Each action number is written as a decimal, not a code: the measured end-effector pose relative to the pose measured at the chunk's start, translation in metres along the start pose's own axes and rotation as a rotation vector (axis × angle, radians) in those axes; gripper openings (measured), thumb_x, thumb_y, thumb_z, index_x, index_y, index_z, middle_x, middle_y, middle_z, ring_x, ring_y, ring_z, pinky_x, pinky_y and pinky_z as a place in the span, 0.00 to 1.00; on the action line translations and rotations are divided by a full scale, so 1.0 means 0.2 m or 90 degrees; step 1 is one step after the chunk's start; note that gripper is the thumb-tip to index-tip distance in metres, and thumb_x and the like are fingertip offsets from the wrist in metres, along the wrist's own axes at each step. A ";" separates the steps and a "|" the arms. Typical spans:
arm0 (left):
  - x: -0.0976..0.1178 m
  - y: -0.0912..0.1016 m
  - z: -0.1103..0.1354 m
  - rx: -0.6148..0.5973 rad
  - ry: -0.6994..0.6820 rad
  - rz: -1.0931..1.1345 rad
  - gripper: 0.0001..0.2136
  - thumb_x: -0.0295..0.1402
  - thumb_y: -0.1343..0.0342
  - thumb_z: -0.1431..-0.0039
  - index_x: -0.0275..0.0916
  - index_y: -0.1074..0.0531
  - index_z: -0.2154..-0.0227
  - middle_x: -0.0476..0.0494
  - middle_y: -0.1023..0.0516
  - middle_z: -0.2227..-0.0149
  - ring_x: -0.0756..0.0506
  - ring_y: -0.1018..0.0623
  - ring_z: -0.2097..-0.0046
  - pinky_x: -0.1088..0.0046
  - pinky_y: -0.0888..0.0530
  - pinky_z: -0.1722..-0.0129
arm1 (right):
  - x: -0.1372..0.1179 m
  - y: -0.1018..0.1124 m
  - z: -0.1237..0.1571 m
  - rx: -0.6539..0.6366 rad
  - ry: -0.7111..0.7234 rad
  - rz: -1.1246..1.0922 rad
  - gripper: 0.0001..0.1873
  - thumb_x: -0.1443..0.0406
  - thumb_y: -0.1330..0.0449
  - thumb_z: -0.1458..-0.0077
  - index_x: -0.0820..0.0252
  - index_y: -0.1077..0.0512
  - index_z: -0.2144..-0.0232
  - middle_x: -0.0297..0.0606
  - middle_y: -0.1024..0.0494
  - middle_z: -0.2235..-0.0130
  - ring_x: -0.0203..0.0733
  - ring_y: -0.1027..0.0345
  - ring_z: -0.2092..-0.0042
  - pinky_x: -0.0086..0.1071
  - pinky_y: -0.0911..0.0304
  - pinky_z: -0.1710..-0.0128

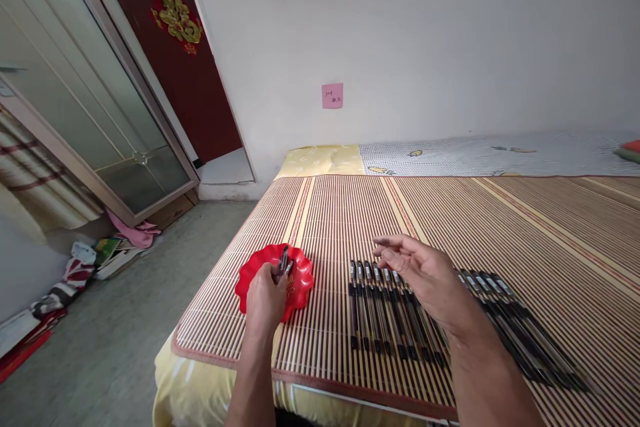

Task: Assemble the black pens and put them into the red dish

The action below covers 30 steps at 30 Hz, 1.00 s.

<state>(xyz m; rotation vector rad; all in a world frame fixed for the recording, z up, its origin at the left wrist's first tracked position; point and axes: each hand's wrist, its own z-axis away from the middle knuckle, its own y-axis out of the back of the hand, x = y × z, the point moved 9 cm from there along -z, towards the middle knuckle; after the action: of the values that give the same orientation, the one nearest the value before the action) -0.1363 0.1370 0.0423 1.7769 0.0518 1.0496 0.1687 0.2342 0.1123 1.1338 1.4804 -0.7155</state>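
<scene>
My left hand (267, 297) is closed over the red scalloped plate (245, 273), its fingers gripping a few black pens (284, 259). Only the capped ends stick out past the fingertips; the rest is hidden by the hand. My right hand (425, 273) hovers above a row of black pens (370, 307), fingers stretched forward with a gap to the thumb and nothing visible between them. The pens lie side by side, caps pointing away from me, with pale labels near the top. My right hand and forearm cover the middle of the row.
A striped bamboo mat (340, 213) covers the bed, whose near left edge drops to the grey floor (200, 240). Along the wall runs a patterned sheet (450, 155). A pink note (333, 96) is stuck on the wall. Clothes and papers (75, 273) lie at the left.
</scene>
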 end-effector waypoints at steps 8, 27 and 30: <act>0.02 -0.09 -0.01 -0.044 -0.035 -0.158 0.02 0.30 0.41 0.37 0.41 0.30 0.65 0.43 0.18 0.59 0.41 0.19 0.54 0.71 0.33 0.63 | -0.01 0.00 0.00 -0.009 0.006 0.020 0.22 0.48 0.37 0.40 0.57 0.23 0.52 0.43 0.19 0.58 0.42 0.23 0.57 0.40 0.25 0.52; -0.04 -0.10 -0.01 -0.079 -0.009 -0.247 0.05 0.31 0.43 0.38 0.39 0.26 0.60 0.39 0.16 0.58 0.38 0.18 0.54 0.68 0.31 0.63 | -0.03 0.01 0.01 -0.015 -0.001 0.045 0.22 0.49 0.37 0.39 0.57 0.22 0.52 0.44 0.19 0.58 0.42 0.23 0.58 0.41 0.24 0.53; -0.03 -0.09 0.00 -0.060 -0.009 -0.241 0.05 0.30 0.44 0.38 0.40 0.27 0.60 0.39 0.16 0.58 0.38 0.18 0.54 0.68 0.30 0.63 | -0.02 0.01 0.01 -0.023 -0.001 0.048 0.22 0.49 0.37 0.38 0.57 0.22 0.51 0.44 0.19 0.58 0.42 0.23 0.58 0.41 0.24 0.53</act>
<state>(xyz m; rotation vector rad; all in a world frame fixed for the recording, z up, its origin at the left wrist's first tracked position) -0.1336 0.1427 0.0240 1.6095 0.3128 0.7521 0.1713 0.2320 0.1159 1.1548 1.4356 -0.6350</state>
